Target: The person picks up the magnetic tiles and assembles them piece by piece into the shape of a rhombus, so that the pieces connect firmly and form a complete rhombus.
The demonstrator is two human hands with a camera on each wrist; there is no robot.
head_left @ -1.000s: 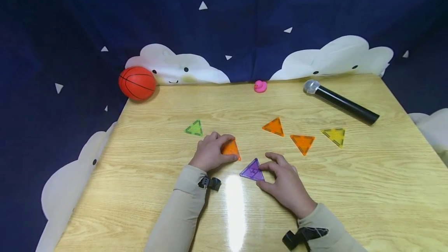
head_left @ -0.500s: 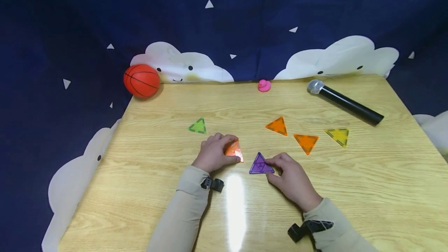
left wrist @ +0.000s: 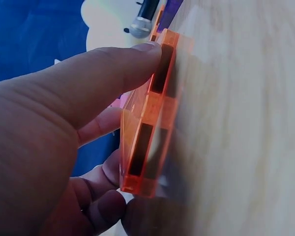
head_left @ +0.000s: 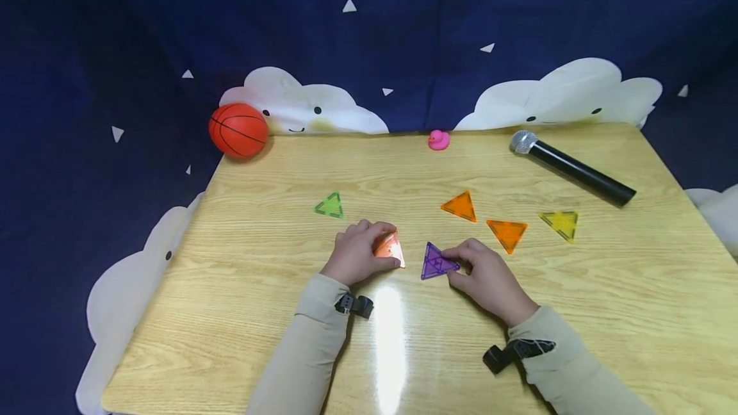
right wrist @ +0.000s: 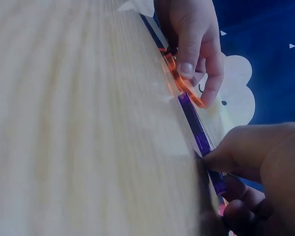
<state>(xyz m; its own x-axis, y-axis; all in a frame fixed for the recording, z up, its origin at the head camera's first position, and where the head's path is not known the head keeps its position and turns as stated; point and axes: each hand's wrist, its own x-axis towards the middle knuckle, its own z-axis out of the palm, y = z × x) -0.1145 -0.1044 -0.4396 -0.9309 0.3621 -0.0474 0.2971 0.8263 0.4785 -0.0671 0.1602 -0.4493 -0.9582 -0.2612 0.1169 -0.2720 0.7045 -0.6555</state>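
My left hand [head_left: 359,253] pinches an orange triangular magnetic tile [head_left: 387,248] between thumb and fingers, close over the table. Light glares off its face in the head view; dark magnet strips show along its edge in the left wrist view. To the right of it, my right hand [head_left: 490,279] pinches a purple triangular magnetic tile [head_left: 435,262] by its right corner. A narrow gap parts the two tiles in the head view. Seen from the right wrist, the purple tile [right wrist: 199,132] lies nearly flat over the tabletop, one end pointing toward the orange tile [right wrist: 183,83].
A green triangle [head_left: 330,205] lies beyond my left hand. Two orange triangles, one nearer [head_left: 507,234] and one farther [head_left: 461,206], and a yellow triangle [head_left: 562,224] lie right. A basketball [head_left: 239,130], pink duck [head_left: 439,140] and microphone [head_left: 571,168] line the back.
My right hand has moved the purple tile a little away from me and turned it. The left hand stays put, while its orange tile now catches bright glare. The head view has shifted slightly.
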